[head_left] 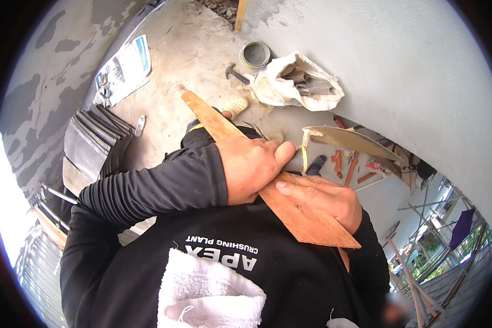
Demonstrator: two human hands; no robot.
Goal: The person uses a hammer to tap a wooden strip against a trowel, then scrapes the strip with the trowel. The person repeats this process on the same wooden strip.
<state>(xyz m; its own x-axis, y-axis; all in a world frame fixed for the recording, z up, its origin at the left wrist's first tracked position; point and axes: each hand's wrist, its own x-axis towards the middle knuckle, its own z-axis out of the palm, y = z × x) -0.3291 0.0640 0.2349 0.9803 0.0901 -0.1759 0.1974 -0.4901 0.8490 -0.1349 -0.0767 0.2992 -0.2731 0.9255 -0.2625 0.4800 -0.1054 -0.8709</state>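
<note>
A long wooden board (213, 117) lies diagonally across the front of my body, from upper left to lower right. My left hand (254, 169) is closed on its middle, with curled fingers. Lower and to the right, my right hand (322, 202) grips the same board, thumb or finger lying along its face. A white towel (208, 290) rests on my black shirt below them. Just beyond my hands is a plaster-coated flat panel (355, 139) with a crusted upright piece at its left end.
Stacked dark sheets (95, 145) and printed paper (123, 68) lie at left. A grey bucket (255, 54), hammer (236, 75) and white sack (295, 82) stand near the wall (421, 65). Orange pipes (354, 164) lie right. Scaffolding poles (421, 290) show lower right.
</note>
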